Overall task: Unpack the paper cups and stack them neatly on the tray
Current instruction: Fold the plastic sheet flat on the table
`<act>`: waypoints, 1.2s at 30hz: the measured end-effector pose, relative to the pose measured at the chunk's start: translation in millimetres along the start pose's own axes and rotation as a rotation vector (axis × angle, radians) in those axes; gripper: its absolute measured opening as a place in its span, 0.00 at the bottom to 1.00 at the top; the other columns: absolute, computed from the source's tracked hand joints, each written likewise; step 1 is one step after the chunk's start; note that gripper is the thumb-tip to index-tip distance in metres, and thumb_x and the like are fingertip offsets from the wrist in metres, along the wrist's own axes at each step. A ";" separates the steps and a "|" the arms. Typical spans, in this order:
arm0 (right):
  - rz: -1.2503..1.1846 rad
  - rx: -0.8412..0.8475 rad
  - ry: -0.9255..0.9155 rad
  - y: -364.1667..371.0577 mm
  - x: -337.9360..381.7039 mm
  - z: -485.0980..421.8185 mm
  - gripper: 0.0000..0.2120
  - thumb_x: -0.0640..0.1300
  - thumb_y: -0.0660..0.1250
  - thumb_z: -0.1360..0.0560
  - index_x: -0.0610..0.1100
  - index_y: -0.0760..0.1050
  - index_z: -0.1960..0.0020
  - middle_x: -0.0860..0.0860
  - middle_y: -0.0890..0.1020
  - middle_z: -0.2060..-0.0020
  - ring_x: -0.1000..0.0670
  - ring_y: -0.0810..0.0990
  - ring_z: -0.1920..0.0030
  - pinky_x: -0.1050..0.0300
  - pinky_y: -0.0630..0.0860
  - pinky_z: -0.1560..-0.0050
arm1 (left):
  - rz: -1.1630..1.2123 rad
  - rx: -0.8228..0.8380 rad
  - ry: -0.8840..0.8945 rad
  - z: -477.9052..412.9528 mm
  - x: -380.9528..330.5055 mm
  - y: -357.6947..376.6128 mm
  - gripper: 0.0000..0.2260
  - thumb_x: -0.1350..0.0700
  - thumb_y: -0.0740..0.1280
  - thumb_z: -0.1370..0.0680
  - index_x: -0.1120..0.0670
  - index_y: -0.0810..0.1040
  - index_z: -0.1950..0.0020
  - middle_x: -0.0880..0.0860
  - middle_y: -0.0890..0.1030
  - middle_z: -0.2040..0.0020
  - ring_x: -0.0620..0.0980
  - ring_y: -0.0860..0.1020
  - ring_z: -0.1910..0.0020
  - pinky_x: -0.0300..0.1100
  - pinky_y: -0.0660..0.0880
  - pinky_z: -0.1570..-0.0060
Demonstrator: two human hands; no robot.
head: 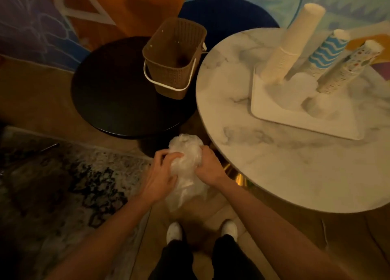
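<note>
Paper cups [293, 41]: three tall stacks stand on the tray, narrow ends up, all leaning toward the upper right in this wide view.
White stack [291, 47]: plain and the tallest, at the tray's far left corner.
Blue stack [327, 52]: white wavy lines on blue, in the middle, just beside the white one.
Dotted stack [350, 66]: pale with small coloured dots, nearest the tray's right side, close to the blue stack.
Tray [280, 113]: white and rectangular with rounded corners, lying flat on the marble table; its near half is bare.
Marble table [274, 163]: round, with a white and grey veined top, on the right.
Plastic wrapper [185, 159]: clear and crumpled into a bunch, held in the air above the floor, near the marble table's edge and well apart from the tray.
Left hand [162, 174]: fingers curled round the wrapper's left side, gripping it.
Right hand [207, 163]: clenched on the wrapper's right side, knuckles up.
Black table [109, 98]: round and dark, left of the marble table.
Basket [175, 58]: brown and woven, with a white handle [168, 85] folded down, standing on the black table's right part.
Rug [63, 185]: patterned light and dark, on the floor at the left.
Shoes [174, 231]: white, below the hands, with dark trouser legs above them.
</note>
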State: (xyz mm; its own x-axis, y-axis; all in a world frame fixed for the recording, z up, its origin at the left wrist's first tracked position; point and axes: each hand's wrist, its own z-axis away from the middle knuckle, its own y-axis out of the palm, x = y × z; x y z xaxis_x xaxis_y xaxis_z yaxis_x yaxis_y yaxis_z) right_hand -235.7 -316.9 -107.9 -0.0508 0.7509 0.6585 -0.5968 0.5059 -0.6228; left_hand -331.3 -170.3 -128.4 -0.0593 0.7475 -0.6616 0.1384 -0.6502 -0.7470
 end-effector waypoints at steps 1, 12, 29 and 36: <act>-0.020 0.001 0.030 8.6 -0.9 -4.4 0.22 0.39 0.66 0.29 0.37 0.64 0.37 0.41 0.70 0.40 0.41 0.71 0.39 0.53 0.69 0.43 | 0.013 0.020 -0.022 -0.2 9.5 3.5 0.25 0.55 0.64 0.31 0.46 0.62 0.36 0.54 0.62 0.38 0.57 0.75 0.51 0.52 0.77 0.54; -0.260 -0.025 0.292 91.0 -83.0 -87.0 0.25 0.40 0.68 0.27 0.43 0.65 0.33 0.46 0.76 0.43 0.46 0.75 0.41 0.56 0.72 0.48 | 0.240 0.198 -0.246 -12.7 119.5 109.3 0.41 0.38 0.69 0.37 0.49 0.57 0.28 0.53 0.59 0.35 0.50 0.66 0.37 0.45 0.69 0.40; -0.311 0.108 0.428 254.7 -277.0 -282.6 0.23 0.50 0.49 0.17 0.39 0.61 0.27 0.41 0.67 0.29 0.42 0.66 0.30 0.56 0.64 0.35 | -0.383 0.300 -0.219 -98.6 312.2 361.6 0.24 0.62 0.58 0.22 0.54 0.59 0.26 0.57 0.64 0.32 0.59 0.76 0.42 0.48 0.73 0.49; -0.223 0.126 0.417 267.8 -282.7 -290.1 0.27 0.57 0.50 0.19 0.43 0.59 0.25 0.43 0.65 0.27 0.42 0.65 0.29 0.51 0.62 0.32 | -0.315 0.434 -0.298 -101.2 331.2 378.8 0.39 0.48 0.67 0.26 0.54 0.49 0.23 0.57 0.61 0.27 0.60 0.68 0.32 0.52 0.69 0.39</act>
State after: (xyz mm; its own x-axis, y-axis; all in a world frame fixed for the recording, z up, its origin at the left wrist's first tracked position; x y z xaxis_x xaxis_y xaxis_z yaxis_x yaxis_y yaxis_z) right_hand -148.9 -270.5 -583.4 0.3986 0.7494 0.5287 -0.6506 0.6374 -0.4129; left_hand -198.4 -155.3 -624.0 -0.3141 0.8833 -0.3479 -0.3420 -0.4471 -0.8265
